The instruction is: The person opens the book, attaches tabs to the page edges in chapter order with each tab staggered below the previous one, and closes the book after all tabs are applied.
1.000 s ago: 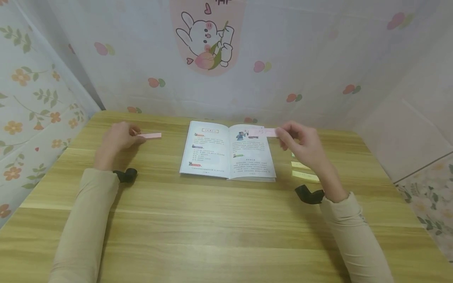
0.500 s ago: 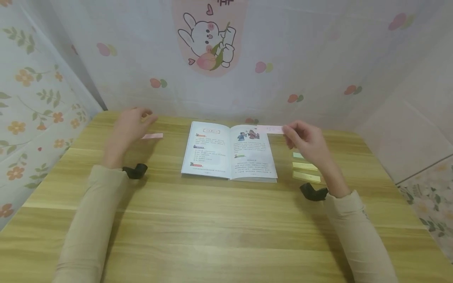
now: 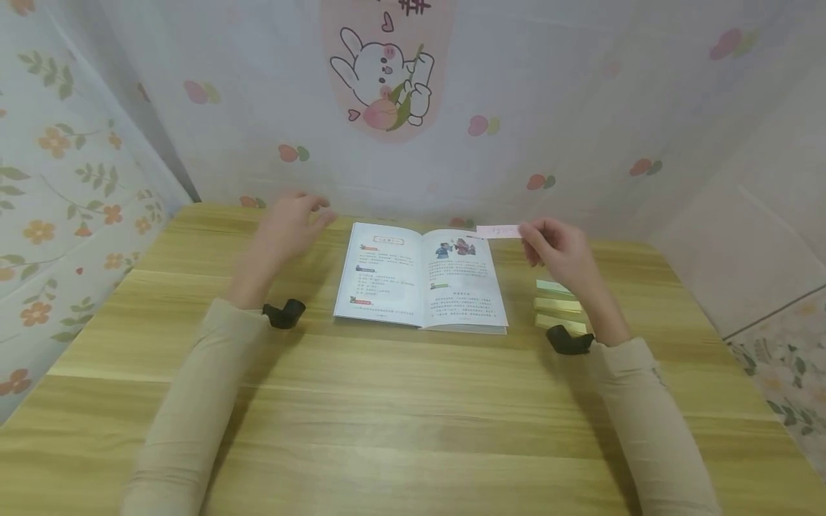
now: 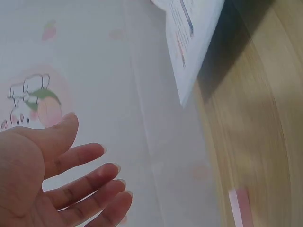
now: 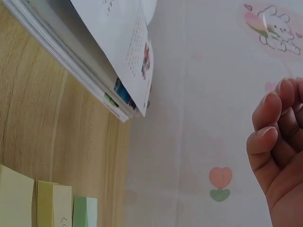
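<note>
My right hand (image 3: 558, 251) pinches one end of a pink sticky note strip (image 3: 498, 231) with handwriting on it, held by the top right corner of an open book (image 3: 387, 283). Whether the strip touches the page cannot be told. To the book's left, my left hand (image 3: 293, 228) hovers with nothing in it, its fingers (image 4: 87, 183) loosely spread in the left wrist view. On the table below that hand lies a pink sticky note pad (image 4: 241, 208), covered by the hand and forearm in the head view. The right wrist view leaves the strip out of sight.
Right of the book lie a green sticky pad (image 3: 552, 288) and two yellow pads, one yellow pad (image 3: 557, 306) nearer the green. All sit on a wooden table (image 3: 387, 416). A printed curtain (image 3: 548, 93) hangs at its back edge.
My left hand has let go of the pink pad, lifted and moved right toward the book. My right hand has drawn the pink strip slightly right, toward the page's outer corner.
</note>
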`<state>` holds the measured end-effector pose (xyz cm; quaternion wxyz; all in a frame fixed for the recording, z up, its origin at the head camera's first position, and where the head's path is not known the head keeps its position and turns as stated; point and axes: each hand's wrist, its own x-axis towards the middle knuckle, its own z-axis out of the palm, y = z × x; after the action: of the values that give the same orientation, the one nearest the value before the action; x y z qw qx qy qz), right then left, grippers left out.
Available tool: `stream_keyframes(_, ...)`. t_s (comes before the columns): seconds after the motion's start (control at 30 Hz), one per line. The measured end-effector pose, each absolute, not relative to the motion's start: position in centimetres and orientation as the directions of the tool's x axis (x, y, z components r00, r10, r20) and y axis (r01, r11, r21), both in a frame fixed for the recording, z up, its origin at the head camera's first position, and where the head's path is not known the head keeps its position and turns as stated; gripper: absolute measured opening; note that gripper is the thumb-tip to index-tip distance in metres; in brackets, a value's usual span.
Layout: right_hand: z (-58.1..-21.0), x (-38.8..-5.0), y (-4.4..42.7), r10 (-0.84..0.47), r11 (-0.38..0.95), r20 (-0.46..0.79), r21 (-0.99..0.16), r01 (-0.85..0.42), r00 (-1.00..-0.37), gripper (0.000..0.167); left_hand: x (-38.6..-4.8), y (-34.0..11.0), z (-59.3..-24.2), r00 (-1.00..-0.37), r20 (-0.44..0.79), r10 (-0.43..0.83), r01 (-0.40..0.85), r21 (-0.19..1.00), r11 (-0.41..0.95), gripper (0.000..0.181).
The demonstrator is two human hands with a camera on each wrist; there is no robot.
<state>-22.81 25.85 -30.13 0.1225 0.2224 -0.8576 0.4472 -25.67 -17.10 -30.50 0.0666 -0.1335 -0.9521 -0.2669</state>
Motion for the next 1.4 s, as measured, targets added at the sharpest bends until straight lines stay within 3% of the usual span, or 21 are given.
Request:
stream_keyframes(0.17,-29.4,-22.2,25.3,-0.26,0.528,0.38,-0.714,-0.46,-0.888,0.023,-26.0,-15.3,-30.7,-0.942,0.215,0.259,0.333,0.483,0.81,0.043)
stream_keyframes(0.47,-32.2,-25.3,27.3,-0.231,0.598,0.289,-0.711,-0.37,-0.929,0.034,-26.4,-12.3,-30.7,-0.932,0.202,0.302,0.361,0.44,0.822,0.045)
stream_keyframes(1.17,-33.5,-26.6,28.1,-0.199,0.668,0.148,-0.703,-0.245,-0.969,0.035,-26.1,-5.8,-30.8,-0.922,0.132,0.363,0.383,0.43,0.817,0.05)
stream_keyframes(1.4,-34.1,-27.4,28.4,-0.2,0.701,0.1,-0.68,-0.214,-0.975,0.035,-26.1,-4.5,-31.0,-0.9,0.171,0.4,0.434,0.4,0.807,0.047)
